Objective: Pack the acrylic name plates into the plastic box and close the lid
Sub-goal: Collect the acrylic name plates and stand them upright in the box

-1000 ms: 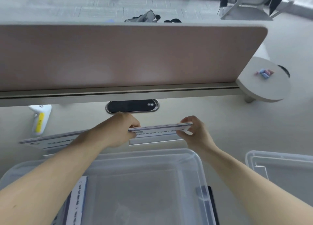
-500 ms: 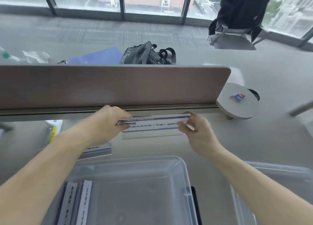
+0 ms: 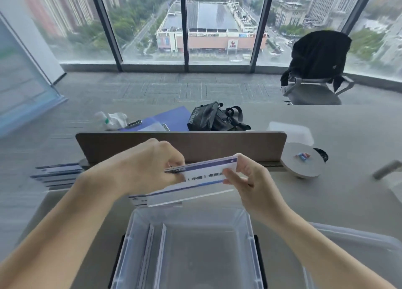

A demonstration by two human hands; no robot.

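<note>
Your left hand (image 3: 150, 169) and right hand (image 3: 250, 180) each clamp an end of one name plate (image 3: 202, 180), held tilted in the air just beyond the open plastic box (image 3: 250, 241); two packed plates (image 3: 155, 251) stand inside along its left wall.

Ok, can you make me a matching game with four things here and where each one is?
Things:
1. name plate
2. plastic box
3. black bag
4. black jacket

Places:
A. draped over the chair
B. held between both hands
C. behind the desk divider
D. on the desk, below the hands

Pairs: 1-B, 2-D, 3-C, 4-A
</note>
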